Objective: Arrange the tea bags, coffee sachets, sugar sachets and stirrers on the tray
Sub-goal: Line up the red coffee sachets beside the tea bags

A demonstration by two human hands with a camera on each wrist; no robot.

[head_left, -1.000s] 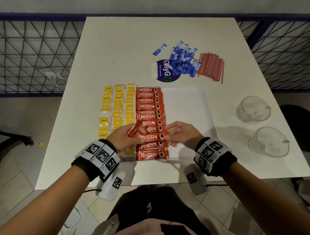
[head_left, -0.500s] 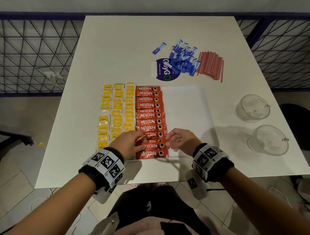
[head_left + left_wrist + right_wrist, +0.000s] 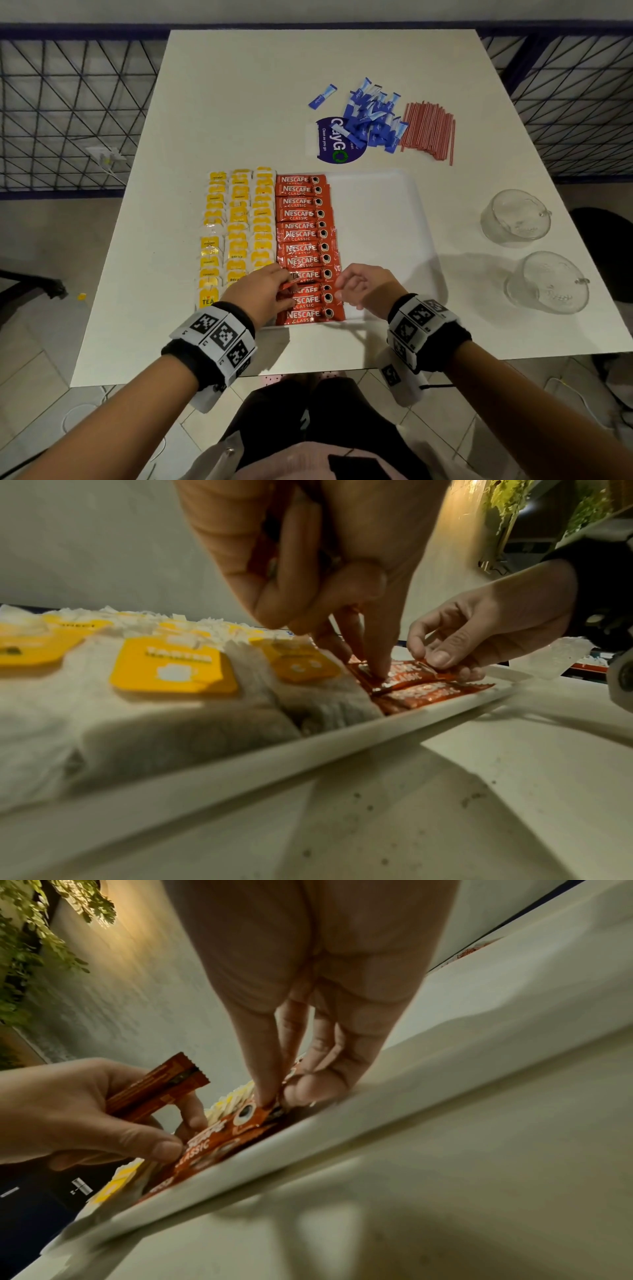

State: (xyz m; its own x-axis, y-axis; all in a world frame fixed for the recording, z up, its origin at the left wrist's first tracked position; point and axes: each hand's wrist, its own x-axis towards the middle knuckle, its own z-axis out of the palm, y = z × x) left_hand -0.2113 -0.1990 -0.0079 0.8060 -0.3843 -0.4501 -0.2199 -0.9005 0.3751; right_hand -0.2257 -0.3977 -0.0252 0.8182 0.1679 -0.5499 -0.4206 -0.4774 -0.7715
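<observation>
A white tray point(image 3: 376, 222) holds three columns of yellow-tagged tea bags point(image 3: 239, 226) and one column of red coffee sachets point(image 3: 301, 219). My left hand point(image 3: 286, 286) grips spare coffee sachets point(image 3: 157, 1088) in its palm, and its fingertips point(image 3: 380, 669) press the left end of a coffee sachet point(image 3: 205, 1139) low in the column. My right hand point(image 3: 339, 287) pinches that sachet's right end point(image 3: 428, 666) between thumb and finger. Blue sugar sachets point(image 3: 371, 116) and red stirrers point(image 3: 428, 130) lie in heaps on the table beyond the tray.
Two clear glass cups point(image 3: 515, 217) point(image 3: 548, 282) stand right of the tray. A round blue sticker point(image 3: 334, 144) lies under the sugar heap. The tray's right half is bare. The tray's near rim point(image 3: 274, 753) runs close to the table's front edge.
Both hands have moved toward me along the coffee column, from its middle to its near end. The spare sachets in my left hand have tipped down lower.
</observation>
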